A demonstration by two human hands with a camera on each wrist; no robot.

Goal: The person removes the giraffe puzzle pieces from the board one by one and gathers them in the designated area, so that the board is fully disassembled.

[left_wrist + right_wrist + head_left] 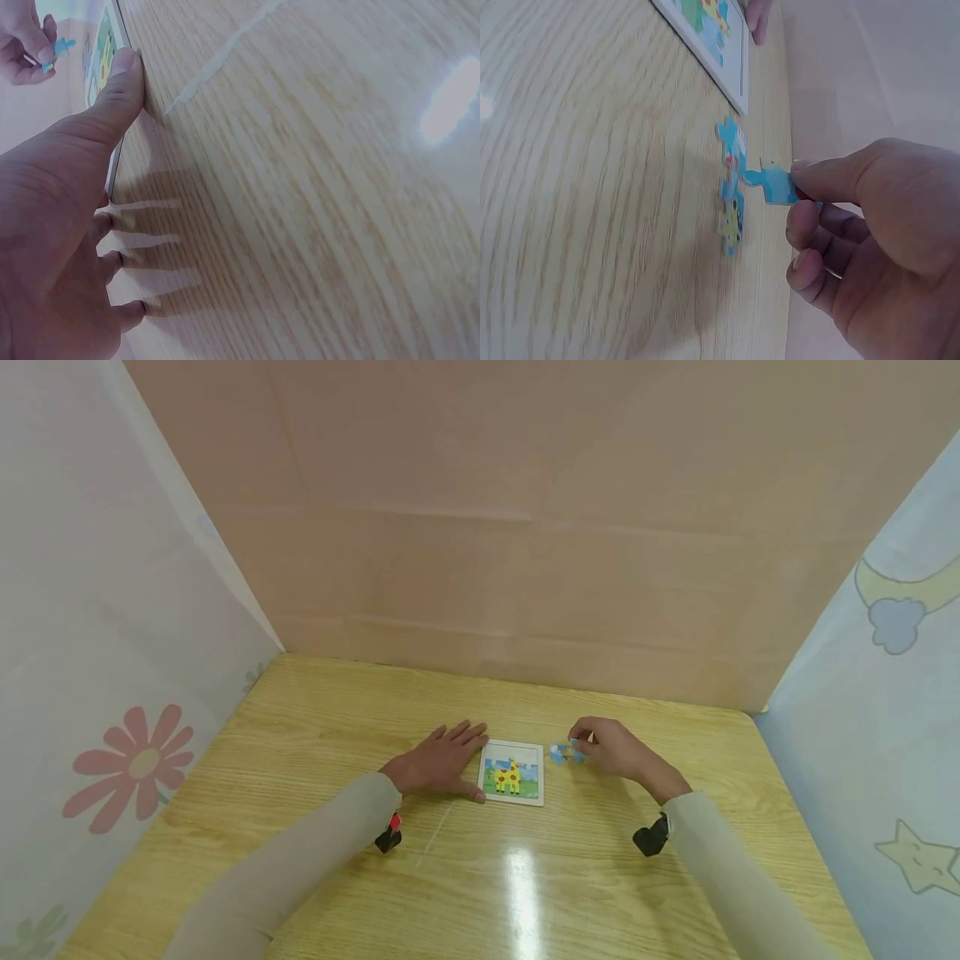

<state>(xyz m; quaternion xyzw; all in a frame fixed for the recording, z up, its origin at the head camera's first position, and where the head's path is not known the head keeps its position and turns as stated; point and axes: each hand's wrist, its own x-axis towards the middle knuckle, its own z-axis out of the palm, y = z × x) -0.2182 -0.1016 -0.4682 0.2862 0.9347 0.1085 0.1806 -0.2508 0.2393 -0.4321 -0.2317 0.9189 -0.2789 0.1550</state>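
Observation:
A white-framed puzzle tray (517, 750) lies on the table, its lower part filled with a yellow giraffe on green and blue. Across the tray's upper part a pale strip shows bare. My left hand (437, 764) rests at the tray's left edge, thumb (120, 86) against the near end and the other fingers spread toward the far end. To the right of the tray, my right hand (611, 748) pinches a light blue puzzle piece (777, 184) between thumb and fingers. Beside that piece are loose puzzle pieces (731, 219), blue and yellow.
The wooden table (360, 877) has a bright glare streak near its front. A pinkish-brown sheet (525, 568) hangs behind it. Printed curtains stand on both sides, one with a red flower (142, 763), the other with a star (918, 857). Each wrist wears a small black device (651, 835).

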